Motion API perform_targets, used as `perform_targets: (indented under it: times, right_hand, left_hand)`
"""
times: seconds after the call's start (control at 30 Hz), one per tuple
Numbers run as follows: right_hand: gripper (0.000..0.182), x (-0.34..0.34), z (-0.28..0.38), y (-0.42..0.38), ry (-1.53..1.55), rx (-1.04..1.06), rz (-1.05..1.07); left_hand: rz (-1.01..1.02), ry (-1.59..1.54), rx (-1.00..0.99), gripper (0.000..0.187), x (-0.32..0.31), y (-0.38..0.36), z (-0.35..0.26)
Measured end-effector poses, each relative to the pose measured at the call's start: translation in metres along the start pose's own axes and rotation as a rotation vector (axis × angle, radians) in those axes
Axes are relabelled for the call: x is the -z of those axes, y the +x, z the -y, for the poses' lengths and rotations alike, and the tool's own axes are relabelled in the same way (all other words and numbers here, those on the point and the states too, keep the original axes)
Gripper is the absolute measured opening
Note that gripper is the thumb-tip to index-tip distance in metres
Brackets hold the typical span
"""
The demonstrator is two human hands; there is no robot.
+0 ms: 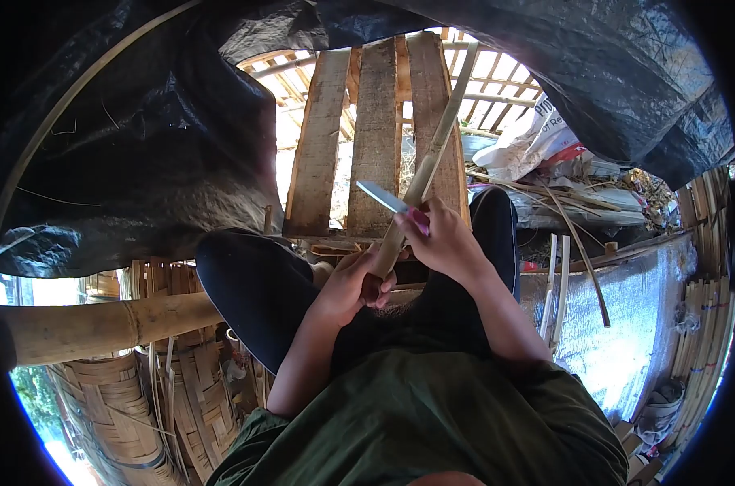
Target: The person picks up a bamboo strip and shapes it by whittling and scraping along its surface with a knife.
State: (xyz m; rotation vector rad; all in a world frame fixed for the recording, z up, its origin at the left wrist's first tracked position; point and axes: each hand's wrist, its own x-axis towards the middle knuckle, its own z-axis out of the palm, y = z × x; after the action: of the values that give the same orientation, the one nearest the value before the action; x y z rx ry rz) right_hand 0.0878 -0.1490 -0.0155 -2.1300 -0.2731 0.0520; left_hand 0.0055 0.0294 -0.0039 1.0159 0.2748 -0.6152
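Observation:
A long split bamboo piece (437, 146) slants up and away from my lap, its near end wrapped by the fingers of my left hand (354, 282). My right hand (446, 237) is closed around the pink handle of a knife (381, 196). The pale blade points to the upper left, and its handle end lies against the bamboo. Both hands are close together between my knees. Beyond them stands a wooden slat bench (373, 138), over which the far part of the bamboo extends.
Black plastic sheeting (133, 146) hangs at left and overhead. A thick bamboo pole (100, 330) runs beside my left knee, above woven bamboo baskets (108, 397). Thin bamboo strips (578, 251) and a white printed sack (525, 142) lie at right, near a silvery sheet (618, 316).

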Motion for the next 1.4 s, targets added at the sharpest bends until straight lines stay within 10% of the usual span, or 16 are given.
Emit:
perform_targets:
  times: [0.37, 0.53, 0.77, 1.0, 1.4]
  right_hand:
    - [0.023, 0.087, 0.018, -0.004, -0.394, 0.203, 0.341]
    - [0.025, 0.089, -0.024, 0.035, -0.644, 0.039, -0.157]
    - [0.023, 0.098, 0.009, 0.021, -0.359, 0.198, 0.457]
    - [0.032, 0.081, -0.028, 0.032, -0.409, -0.049, -0.109]
    - [0.044, 0.012, -0.008, 0.008, 0.033, -0.163, 0.087]
  left_hand:
    - [-0.009, -0.04, -0.023, 0.051, -0.001, 0.002, 0.002]
    - [-0.026, 0.041, -0.025, 0.052, -0.005, 0.002, 0.003]
    - [-0.021, 0.003, -0.028, 0.052, -0.002, 0.004, 0.002]
    - [-0.031, 0.029, -0.025, 0.047, -0.003, 0.004, 0.003]
    - [-0.033, 0.117, 0.05, 0.027, -0.006, 0.012, 0.003]
